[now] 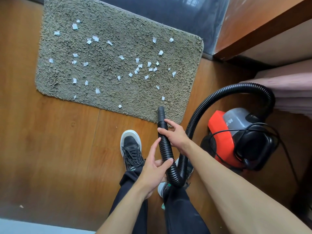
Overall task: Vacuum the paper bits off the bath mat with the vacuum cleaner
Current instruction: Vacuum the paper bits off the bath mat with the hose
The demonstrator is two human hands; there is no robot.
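A shaggy grey-green bath mat [108, 22] lies on the wooden floor, strewn with several white paper bits [137, 60]. The black ribbed vacuum hose [166, 150] ends in a smooth nozzle [161, 114] resting on the mat's near right corner. My right hand [175, 135] grips the hose just behind the nozzle. My left hand [156, 169] holds the hose lower down, thumb over it. The hose loops back to the red and black vacuum cleaner [236, 141] standing on the floor to the right.
My two feet in black sneakers [131, 147] stand just before the mat. A wooden cabinet [263, 29] and a pinkish fabric edge [290, 92] are at the right. The vacuum's power cord [287, 149] trails on the floor. One paper scrap [21, 206] lies near left.
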